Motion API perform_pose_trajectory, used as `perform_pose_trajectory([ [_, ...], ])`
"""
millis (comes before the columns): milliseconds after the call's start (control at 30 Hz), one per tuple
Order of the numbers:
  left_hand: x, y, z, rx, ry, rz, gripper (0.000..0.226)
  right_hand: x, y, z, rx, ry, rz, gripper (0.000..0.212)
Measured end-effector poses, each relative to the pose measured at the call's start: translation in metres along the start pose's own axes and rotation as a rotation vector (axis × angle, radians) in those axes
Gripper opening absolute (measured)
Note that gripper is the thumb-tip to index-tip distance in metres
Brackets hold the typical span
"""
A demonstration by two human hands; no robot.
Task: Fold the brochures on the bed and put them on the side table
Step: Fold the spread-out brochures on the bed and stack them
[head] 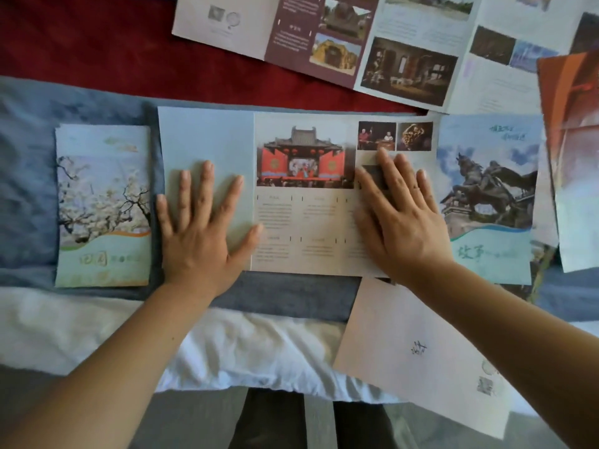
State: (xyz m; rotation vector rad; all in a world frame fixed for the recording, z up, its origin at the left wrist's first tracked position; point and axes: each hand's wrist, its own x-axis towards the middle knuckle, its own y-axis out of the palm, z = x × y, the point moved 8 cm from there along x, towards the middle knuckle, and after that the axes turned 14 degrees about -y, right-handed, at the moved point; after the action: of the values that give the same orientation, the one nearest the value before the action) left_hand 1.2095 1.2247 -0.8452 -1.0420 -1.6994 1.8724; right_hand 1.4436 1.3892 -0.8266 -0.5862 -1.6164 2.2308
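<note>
A partly folded brochure [301,215] lies flat on the bed in front of me, with a pale blue flap on its left and a red temple photo in its middle. My left hand [201,228] presses flat on the blue flap, fingers spread. My right hand [398,215] presses flat on the brochure's right part, fingers straight. A folded brochure with white blossom [103,205] lies to the left. A brochure with a horse statue cover [489,202] lies to the right, partly under the middle one.
A long unfolded brochure [372,43] lies at the back on the red cloth [81,43]. An orange brochure [573,157] sits at the far right. A pale pink sheet [421,351] hangs over the bed's front edge. The blue blanket [29,189] and white sheet [97,325] cover the bed.
</note>
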Motion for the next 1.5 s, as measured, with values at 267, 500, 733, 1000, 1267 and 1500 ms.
perform_pose_trajectory([
  [267, 0.002, -0.002, 0.009, -0.090, 0.007, -0.064, 0.080, 0.001, 0.005, -0.008, -0.110, 0.134, 0.043, 0.069],
  [500, 0.004, -0.009, 0.008, -0.191, 0.005, -0.095, 0.088, 0.002, 0.008, -0.009, -0.115, 0.134, 0.023, 0.068],
  [733, 0.005, -0.014, 0.005, -0.304, -0.014, -0.034, 0.092, 0.002, 0.010, -0.007, -0.112, 0.129, 0.026, 0.067],
  [1000, -0.005, -0.027, -0.034, -0.488, 0.032, 0.051, 0.096, 0.001, 0.009, -0.009, -0.100, 0.128, 0.036, 0.066],
  [1267, -0.002, -0.034, -0.070, -0.718, -0.133, 0.152, 0.115, 0.002, 0.007, -0.007, -0.073, 0.094, 0.029, 0.063],
  [1500, -0.002, -0.037, -0.062, -0.789, -0.236, 0.169, 0.119, 0.001, 0.005, 0.003, -0.055, -0.065, 0.019, 0.055],
])
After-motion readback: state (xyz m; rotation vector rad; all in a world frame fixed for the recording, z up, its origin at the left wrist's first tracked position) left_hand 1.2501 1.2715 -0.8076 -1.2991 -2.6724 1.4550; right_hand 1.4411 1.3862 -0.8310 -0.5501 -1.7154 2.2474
